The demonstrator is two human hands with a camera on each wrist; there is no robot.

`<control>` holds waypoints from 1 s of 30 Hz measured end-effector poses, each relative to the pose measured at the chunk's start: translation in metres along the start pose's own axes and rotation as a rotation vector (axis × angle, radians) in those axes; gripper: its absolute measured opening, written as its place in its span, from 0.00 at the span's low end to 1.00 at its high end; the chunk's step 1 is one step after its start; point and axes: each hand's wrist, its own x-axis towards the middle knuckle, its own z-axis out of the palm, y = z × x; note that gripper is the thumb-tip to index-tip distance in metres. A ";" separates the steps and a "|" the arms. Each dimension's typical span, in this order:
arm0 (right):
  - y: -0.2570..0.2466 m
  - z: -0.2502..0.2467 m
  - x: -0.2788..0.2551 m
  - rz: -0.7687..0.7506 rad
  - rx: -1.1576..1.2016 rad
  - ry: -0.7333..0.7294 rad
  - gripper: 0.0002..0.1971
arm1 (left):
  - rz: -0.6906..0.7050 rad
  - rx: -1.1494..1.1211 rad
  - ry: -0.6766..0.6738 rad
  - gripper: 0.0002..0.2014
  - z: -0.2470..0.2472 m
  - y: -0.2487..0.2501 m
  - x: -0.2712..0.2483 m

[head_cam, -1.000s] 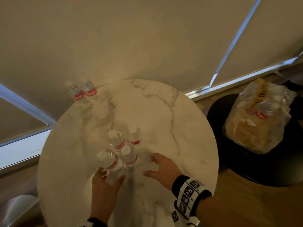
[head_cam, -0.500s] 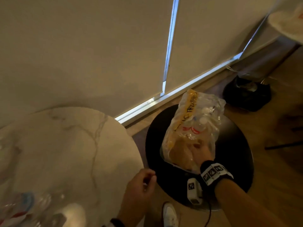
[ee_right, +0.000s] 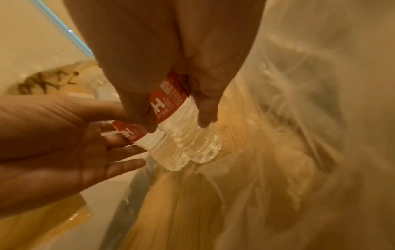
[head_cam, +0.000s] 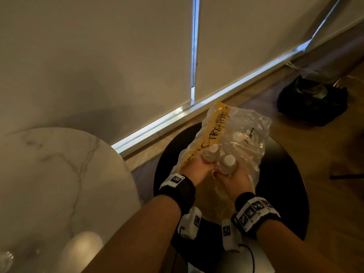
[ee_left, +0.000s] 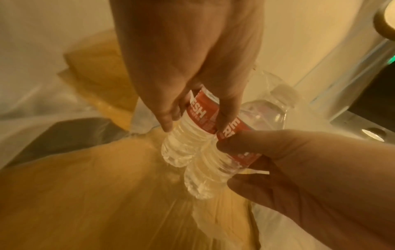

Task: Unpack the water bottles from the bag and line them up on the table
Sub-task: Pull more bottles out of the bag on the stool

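Note:
A clear plastic bag (head_cam: 248,134) with a yellow written strip lies on a black round stool (head_cam: 285,174). Both my hands are inside it. My left hand (head_cam: 199,164) grips one red-labelled water bottle (head_cam: 211,152) round its middle, and my right hand (head_cam: 230,176) grips a second bottle (head_cam: 228,163) right beside it. In the left wrist view my left hand (ee_left: 196,125) pinches its bottle (ee_left: 198,110) at the label, and another bottle (ee_left: 267,110) lies deeper in the bag. In the right wrist view my right hand (ee_right: 179,125) holds its bottle (ee_right: 192,140).
The round marble table (head_cam: 59,174) stands to the left of the stool, with a blurred bottle cap (head_cam: 84,245) at its near edge. A dark bag (head_cam: 311,103) sits on the wooden floor at the far right. Window blinds hang behind.
The view swung from the bottles on the marble table to the bag on the stool. Both hands went into the bag and each took hold of a bottle.

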 end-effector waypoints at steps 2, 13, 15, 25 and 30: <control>0.006 -0.001 -0.004 0.011 -0.040 -0.008 0.29 | 0.024 0.017 -0.004 0.24 -0.003 0.005 -0.002; -0.038 -0.002 -0.121 -0.164 -0.124 -0.373 0.28 | 0.018 -0.106 0.044 0.33 -0.059 -0.030 -0.153; -0.057 0.014 -0.164 -0.180 -0.115 -0.481 0.25 | -0.010 -0.177 0.114 0.29 -0.074 -0.049 -0.210; -0.068 0.238 -0.363 -0.255 -0.226 -0.678 0.28 | -0.395 -0.454 0.510 0.25 -0.164 -0.214 -0.479; -0.068 0.355 -0.425 -0.303 -0.173 -0.691 0.27 | -0.501 -0.399 0.720 0.33 -0.205 -0.285 -0.543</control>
